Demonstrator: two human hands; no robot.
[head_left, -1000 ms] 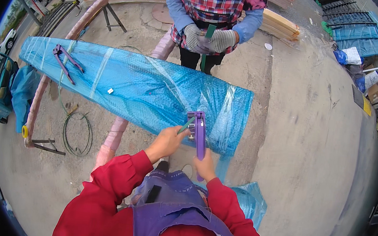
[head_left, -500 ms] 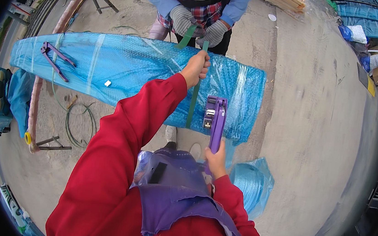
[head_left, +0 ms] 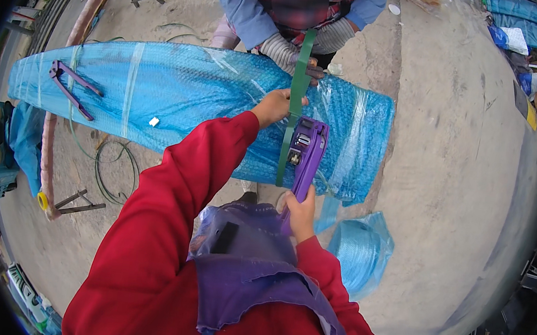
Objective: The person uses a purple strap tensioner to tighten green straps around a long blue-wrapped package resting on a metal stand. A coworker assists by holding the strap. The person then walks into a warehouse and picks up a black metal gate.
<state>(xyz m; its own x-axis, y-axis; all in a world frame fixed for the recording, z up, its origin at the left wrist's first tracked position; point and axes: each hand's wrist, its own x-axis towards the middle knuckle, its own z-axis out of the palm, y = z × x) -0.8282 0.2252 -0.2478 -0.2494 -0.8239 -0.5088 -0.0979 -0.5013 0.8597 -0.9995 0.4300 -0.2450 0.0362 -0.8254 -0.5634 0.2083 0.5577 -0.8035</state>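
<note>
A long bundle (head_left: 184, 96) wrapped in blue bubble film lies across in front of me. A green strap (head_left: 297, 85) runs over it, with a free end standing up at the far side. My left hand (head_left: 273, 108) is closed on the strap near the bundle's middle. In my right hand (head_left: 301, 213) is the handle of a purple strapping tool (head_left: 310, 147), whose metal head rests on the bundle right beside the strap. Whether the strap sits inside the tool's head I cannot tell. A co-worker's grey-gloved hands (head_left: 283, 52) are at the bundle's far edge, near the strap.
A purple long-handled tool (head_left: 72, 89) and a small white piece (head_left: 154, 121) lie on the bundle. A pink-wrapped trestle bar (head_left: 48, 144) stands at the left. Coiled green strap (head_left: 117, 171) and a blue film roll (head_left: 358, 252) are on the floor.
The strapping tool has moved up and forward toward the strap. My left hand has come lower, and the strap end stands higher. The co-worker has leaned in over the bundle.
</note>
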